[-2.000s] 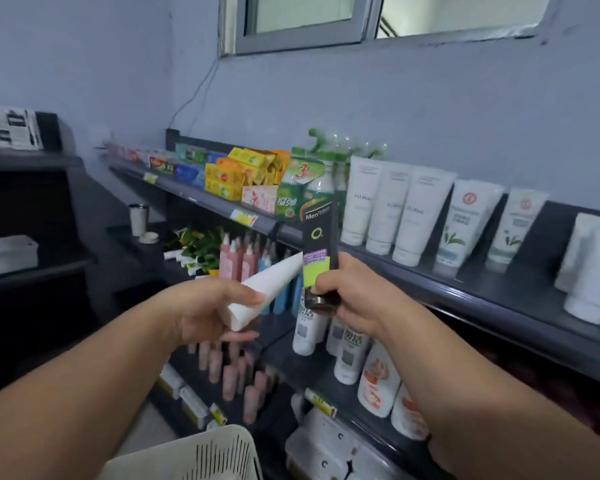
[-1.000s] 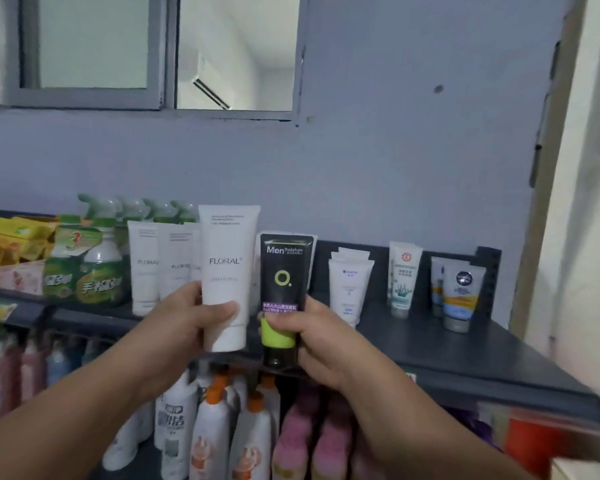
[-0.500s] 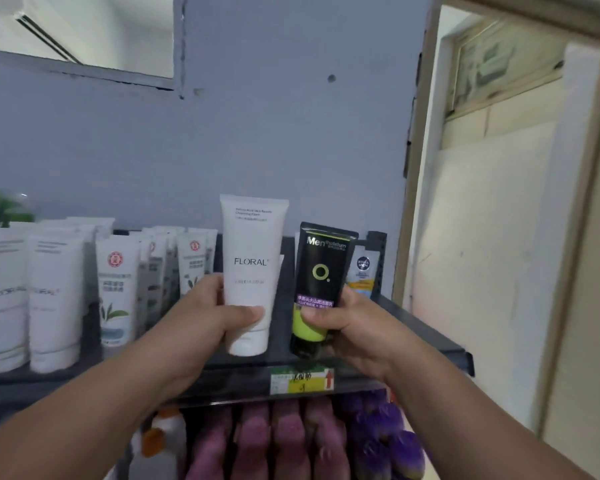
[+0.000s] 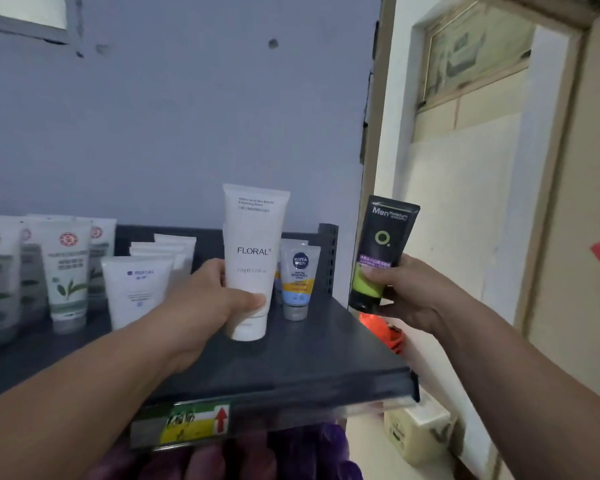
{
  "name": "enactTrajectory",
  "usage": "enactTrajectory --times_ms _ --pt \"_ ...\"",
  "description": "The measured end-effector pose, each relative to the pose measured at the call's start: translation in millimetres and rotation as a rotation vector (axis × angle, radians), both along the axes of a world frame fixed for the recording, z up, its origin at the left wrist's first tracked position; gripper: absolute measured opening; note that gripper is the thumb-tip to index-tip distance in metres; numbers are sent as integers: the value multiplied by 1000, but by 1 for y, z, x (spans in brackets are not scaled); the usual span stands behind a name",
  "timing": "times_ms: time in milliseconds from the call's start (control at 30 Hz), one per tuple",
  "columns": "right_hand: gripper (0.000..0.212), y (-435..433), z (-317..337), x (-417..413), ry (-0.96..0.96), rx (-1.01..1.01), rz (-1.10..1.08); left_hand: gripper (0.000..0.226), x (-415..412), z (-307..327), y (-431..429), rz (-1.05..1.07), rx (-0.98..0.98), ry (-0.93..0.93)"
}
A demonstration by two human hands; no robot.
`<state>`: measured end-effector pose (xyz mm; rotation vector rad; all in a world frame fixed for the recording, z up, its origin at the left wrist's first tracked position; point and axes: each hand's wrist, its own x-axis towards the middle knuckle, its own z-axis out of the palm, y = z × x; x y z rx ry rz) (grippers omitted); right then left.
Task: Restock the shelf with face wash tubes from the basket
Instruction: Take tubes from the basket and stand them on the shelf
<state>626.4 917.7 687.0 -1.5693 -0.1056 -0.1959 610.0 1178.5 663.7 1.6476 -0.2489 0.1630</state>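
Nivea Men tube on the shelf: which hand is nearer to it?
Left. The left hand, holding the white Floral tube, sits just left of the Nivea Men tube; the right hand holds the black tube off the shelf's right end.

A white FLORAL tube (image 4: 253, 258) stands on the dark grey shelf (image 4: 291, 362); at its 3 o'clock, a black tube (image 4: 381, 251) with a lime-green band and purple stripe.
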Motion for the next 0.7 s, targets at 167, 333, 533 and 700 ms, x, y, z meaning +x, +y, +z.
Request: enactTrajectory --times_ms 167,333,533,700 --pt "30 -33 -6 84 26 -45 34 36 37 -2 -28 111 -49 28" --pt "32 -35 -24 162 28 -166 115 36 62 -8 -39 183 -47 78" --pt "36 -28 -47 220 0 -213 155 41 80 -9 -43 245 -68 85" --pt "42 -23 -71 236 7 -184 181 49 86 -11 -43 260 -19 87"
